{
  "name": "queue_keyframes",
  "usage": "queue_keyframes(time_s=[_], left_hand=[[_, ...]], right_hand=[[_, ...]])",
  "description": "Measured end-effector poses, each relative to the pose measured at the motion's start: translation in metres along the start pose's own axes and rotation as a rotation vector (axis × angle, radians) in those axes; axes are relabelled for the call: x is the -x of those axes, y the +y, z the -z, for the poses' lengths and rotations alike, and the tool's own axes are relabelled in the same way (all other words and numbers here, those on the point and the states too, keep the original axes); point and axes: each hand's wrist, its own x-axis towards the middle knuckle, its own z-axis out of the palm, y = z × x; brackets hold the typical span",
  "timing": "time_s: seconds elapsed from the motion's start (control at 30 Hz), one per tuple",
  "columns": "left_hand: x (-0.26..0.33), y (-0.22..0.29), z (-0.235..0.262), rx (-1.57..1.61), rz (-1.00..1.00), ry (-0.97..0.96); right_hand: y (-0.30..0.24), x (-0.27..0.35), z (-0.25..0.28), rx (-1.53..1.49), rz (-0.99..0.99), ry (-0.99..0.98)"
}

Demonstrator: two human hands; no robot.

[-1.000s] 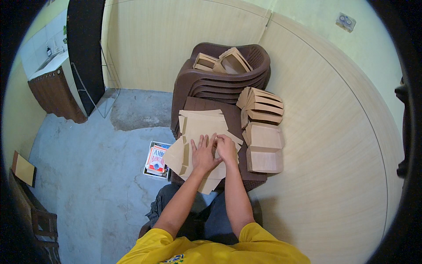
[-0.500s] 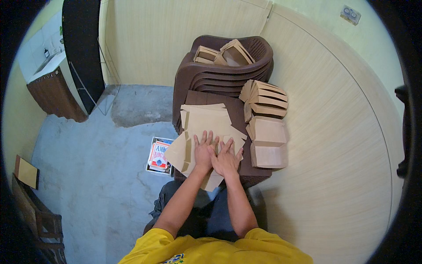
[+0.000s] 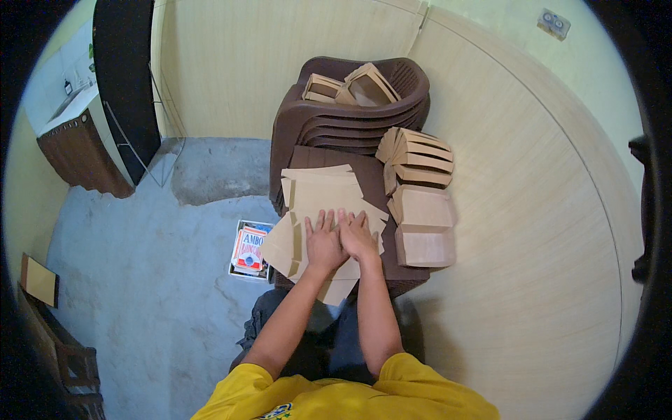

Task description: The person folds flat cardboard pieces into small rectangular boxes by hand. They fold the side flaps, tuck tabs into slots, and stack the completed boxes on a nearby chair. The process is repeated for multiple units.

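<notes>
A flat brown cardboard box blank (image 3: 323,189) with creased side flaps lies spread on the dark brown seat of a stack of plastic chairs (image 3: 364,158). My left hand (image 3: 325,245) rests palm down on the middle of the blank, its fingers spread and pointing away from me. Close beside it, my right hand (image 3: 358,239) also lies flat on the card, fingers stretched out. The two hands touch along their inner sides. The card's left flap stands slightly folded along its crease, and its near tip hangs past the seat edge toward my knees.
Right of the blank stand a fanned bundle of folded cardboard pieces (image 3: 420,157) and a stack of formed cardboard trays (image 3: 425,245). More cardboard pieces (image 3: 364,85) lie at the stack's back. On the floor at left is an open box (image 3: 232,269) with a card pack.
My right hand has shifted slightly left and away from me, its fingers now closer to the left hand's. Both hands stay on the cardboard; the whole view has shifted a little.
</notes>
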Motion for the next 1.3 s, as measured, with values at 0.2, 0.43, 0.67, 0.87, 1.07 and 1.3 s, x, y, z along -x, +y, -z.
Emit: queue_keyframes(time_s=[0.2,0.43,0.67,0.87,1.07,1.3], left_hand=[[-0.031,0.011,0.021,-0.020,0.201,-0.101],[-0.030,-0.005,-0.019,-0.075,-0.037,0.136],[-0.034,-0.009,-0.025,-0.006,0.049,-0.061],[-0.032,-0.004,-0.015,0.004,0.061,-0.078],[-0.037,-0.004,-0.013,-0.027,0.057,-0.115],[-0.037,-0.009,-0.025,-0.086,0.033,-0.092]], right_hand=[[0.013,-0.032,0.026,-0.077,0.079,0.177],[0.006,-0.064,0.008,-0.159,-0.031,0.324],[0.005,-0.086,0.008,-0.123,-0.096,0.326],[0.045,-0.109,-0.005,-0.752,0.050,0.098],[0.044,-0.084,-0.017,-0.223,0.387,0.270],[0.055,-0.039,-0.025,-0.191,0.488,0.105]])
